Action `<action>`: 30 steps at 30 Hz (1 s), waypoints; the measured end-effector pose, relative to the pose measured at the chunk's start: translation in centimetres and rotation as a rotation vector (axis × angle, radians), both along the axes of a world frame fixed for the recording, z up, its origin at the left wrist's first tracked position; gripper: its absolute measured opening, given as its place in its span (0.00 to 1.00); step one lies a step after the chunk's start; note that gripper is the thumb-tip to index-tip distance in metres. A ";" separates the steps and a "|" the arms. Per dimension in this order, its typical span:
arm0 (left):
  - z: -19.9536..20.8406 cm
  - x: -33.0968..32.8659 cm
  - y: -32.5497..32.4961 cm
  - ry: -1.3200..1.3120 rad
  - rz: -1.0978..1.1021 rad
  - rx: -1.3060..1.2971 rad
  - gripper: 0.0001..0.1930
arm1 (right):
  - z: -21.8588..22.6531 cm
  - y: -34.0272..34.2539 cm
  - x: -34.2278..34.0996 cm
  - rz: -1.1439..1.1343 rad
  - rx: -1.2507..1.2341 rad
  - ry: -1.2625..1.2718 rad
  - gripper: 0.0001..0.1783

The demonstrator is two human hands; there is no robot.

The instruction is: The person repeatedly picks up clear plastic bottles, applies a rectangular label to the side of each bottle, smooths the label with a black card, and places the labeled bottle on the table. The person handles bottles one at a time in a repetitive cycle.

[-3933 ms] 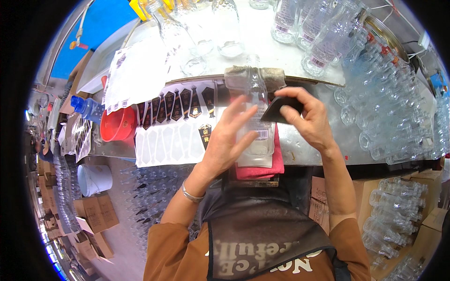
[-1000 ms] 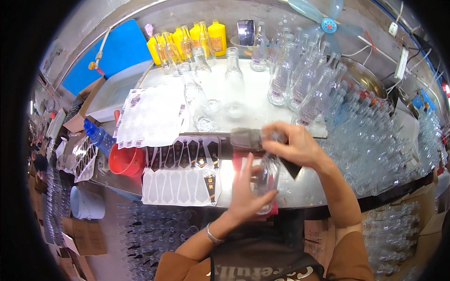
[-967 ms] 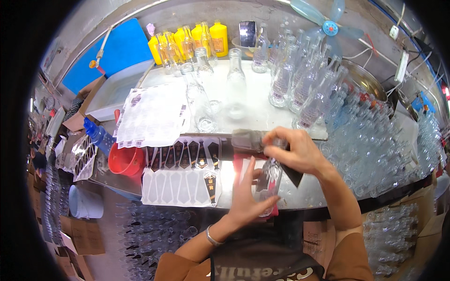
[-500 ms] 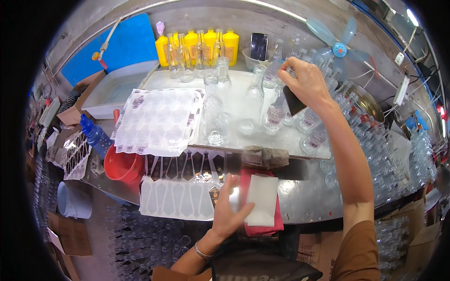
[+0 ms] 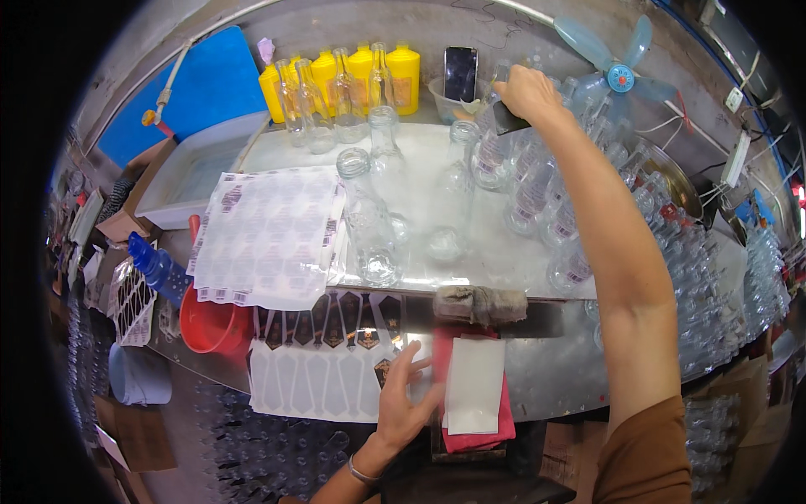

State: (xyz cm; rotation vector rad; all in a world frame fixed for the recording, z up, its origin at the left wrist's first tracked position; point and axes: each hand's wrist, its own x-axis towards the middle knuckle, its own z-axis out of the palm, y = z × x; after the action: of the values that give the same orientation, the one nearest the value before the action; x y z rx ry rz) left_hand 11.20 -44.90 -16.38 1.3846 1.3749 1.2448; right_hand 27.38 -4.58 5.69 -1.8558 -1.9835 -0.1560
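A worker's right hand (image 5: 529, 94) reaches to one o'clock over a crowd of labelled bottles (image 5: 530, 200), its curled fingers gripping a dark card (image 5: 506, 120). Whether they also pinch a bottle neck cannot be told. The left hand (image 5: 404, 409) waits at six o'clock, blurred, fingers spread wide and holding nothing visible, between a sheet of tie-shaped labels (image 5: 315, 385) at seven and a white pad (image 5: 475, 386) on red cloth (image 5: 507, 427) at five.

The step in hand appears to be standing a bottle among its labelled neighbours, which reach from one o'clock to three. The next move would call for a clean release and a straight lift, card clear of the crowded necks; unlabelled bottles (image 5: 367, 225) stand near the dial's centre, within easy reach.

The right fingertips are largely hidden behind the hand, and the bare forearm covers part of the bottle group. The left forearm is cut off at the lower edge; the outermost bottles at three o'clock blur into one another.
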 end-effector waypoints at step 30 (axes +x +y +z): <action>3.8 4.1 0.9 -0.169 -0.268 -0.281 0.33 | -17.0 -34.7 8.3 0.523 -0.412 1.066 0.24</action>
State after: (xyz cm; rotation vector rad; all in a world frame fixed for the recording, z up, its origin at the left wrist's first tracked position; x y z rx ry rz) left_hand 15.25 -44.04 -12.58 1.1936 1.1543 0.9299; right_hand 35.73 -39.29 -11.28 -1.0919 -1.6280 1.1977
